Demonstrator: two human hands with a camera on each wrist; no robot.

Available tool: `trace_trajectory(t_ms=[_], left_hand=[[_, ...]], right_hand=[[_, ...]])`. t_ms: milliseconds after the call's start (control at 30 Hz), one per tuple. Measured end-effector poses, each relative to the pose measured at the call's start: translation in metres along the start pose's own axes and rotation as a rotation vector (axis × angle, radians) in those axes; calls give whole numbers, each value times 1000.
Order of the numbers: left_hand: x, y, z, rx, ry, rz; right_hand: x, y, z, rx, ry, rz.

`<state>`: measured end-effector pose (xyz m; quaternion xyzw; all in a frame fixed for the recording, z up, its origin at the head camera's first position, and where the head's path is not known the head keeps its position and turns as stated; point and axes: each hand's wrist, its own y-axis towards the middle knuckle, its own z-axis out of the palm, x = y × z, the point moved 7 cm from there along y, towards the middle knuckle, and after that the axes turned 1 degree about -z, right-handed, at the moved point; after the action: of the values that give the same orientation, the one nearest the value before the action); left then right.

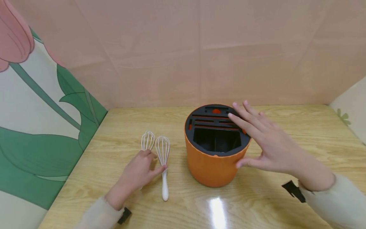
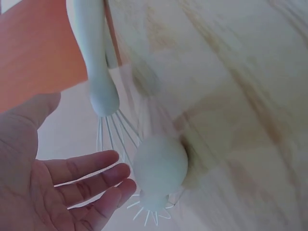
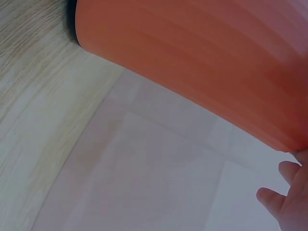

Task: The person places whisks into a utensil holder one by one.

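Two white-handled wire whisks lie side by side on the table, heads toward the back. My left hand [image 1: 139, 171] is over the left whisk [image 1: 147, 141] and covers most of its handle. Its thumb reaches to the neck of the right whisk [image 1: 165, 189]. In the left wrist view its fingers [image 2: 82, 169] are loosely extended beside the whisk handle end [image 2: 160, 163], not wrapped round it. An orange utensil holder [image 1: 210, 171] with a black slotted top [image 1: 200, 112] stands right of the whisks. My right hand [image 1: 266, 144] is spread at its right side, fingertips by the rim, thumb low on the wall.
The wood-grain table [image 1: 114, 127] meets a pink backdrop [image 1: 160, 63] behind. A panel with a printed tulip [image 1: 68, 108] stands along the left edge, and a pale panel [image 1: 353, 108] along the right. Light glares on the table in front of the holder.
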<state>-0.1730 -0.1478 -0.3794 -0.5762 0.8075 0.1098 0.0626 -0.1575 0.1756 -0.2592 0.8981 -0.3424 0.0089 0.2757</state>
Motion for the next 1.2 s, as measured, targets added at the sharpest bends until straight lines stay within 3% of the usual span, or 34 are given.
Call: trace_trajectory(t_ms=[533, 867, 1200], left_hand=[[1, 5, 13, 112, -102, -22], [-3, 8, 16, 113, -122, 27], [-4, 9, 17, 139, -129, -13]], right_hand=[[3, 5, -1, 0, 9, -83], [5, 8, -3, -20, 25, -155], [6, 9, -1, -37, 57, -186]])
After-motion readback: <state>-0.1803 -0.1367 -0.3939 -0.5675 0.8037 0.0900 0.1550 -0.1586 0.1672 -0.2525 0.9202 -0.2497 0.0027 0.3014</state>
